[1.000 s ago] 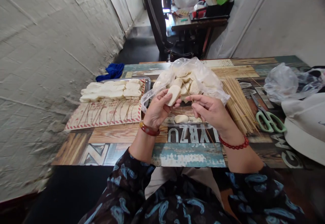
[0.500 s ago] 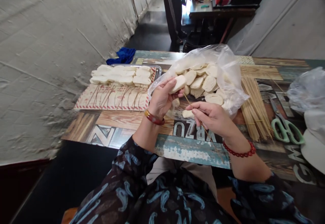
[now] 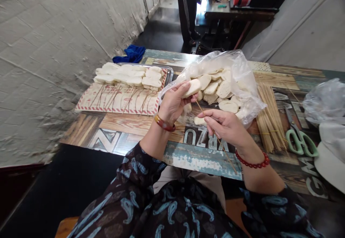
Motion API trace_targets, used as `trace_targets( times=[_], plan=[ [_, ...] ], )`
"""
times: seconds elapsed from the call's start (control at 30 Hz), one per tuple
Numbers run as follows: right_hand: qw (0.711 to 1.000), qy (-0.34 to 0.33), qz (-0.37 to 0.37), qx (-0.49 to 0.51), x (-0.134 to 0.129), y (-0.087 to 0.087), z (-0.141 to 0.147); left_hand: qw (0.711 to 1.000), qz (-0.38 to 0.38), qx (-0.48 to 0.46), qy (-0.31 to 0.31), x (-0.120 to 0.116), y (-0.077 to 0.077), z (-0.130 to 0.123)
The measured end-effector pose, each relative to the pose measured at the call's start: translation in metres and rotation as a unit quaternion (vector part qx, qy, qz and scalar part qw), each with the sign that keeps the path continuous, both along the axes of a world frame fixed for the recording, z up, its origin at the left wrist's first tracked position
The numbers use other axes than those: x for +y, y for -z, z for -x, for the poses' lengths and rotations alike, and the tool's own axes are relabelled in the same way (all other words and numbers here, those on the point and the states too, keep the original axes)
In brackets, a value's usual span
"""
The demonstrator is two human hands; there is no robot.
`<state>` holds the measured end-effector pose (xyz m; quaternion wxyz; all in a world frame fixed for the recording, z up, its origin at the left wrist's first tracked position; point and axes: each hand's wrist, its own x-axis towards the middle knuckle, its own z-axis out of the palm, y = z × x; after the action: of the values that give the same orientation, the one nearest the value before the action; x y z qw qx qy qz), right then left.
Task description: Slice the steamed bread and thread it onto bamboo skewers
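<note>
Between the thumb and fingers of my left hand [image 3: 174,103] is a pale oval slice [image 3: 192,88]. My right hand [image 3: 225,124] pinches a thin wooden skewer [image 3: 221,145], whose upper end reaches the fingers of my left hand under the slice; whether it enters the slice is hidden. Just behind my hands, a clear plastic bag [image 3: 244,71] lies open with many similar slices [image 3: 224,89]. One loose slice [image 3: 199,120] lies on the table by my right fingertips. To the left, skewered slices [image 3: 121,75] lie in rows on a tray with red-striped paper [image 3: 86,99].
A bundle of skewers [image 3: 271,123] and green-handled scissors [image 3: 300,141] lie right of my right hand. Farther right are a crumpled plastic bag [image 3: 326,99] and a white cap [image 3: 332,159]. A blue cloth [image 3: 132,54] sits at the back left. A person's legs [image 3: 187,11] stand beyond the table.
The camera view has shifted slightly. Both hands keep nearly the same pose, with the slice and skewer still held.
</note>
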<state>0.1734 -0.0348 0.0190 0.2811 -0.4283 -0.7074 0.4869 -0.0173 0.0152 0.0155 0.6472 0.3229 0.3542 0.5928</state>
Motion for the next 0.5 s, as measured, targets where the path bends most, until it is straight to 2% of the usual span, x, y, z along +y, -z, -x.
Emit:
trace_targets(
  times=[0.5],
  plan=[
    [1.0,0.001,0.015,0.002,-0.0009,-0.002,0.0004,1.0,0.0,0.017,-0.005,0.0006,0.0002,0.0012]
  ],
)
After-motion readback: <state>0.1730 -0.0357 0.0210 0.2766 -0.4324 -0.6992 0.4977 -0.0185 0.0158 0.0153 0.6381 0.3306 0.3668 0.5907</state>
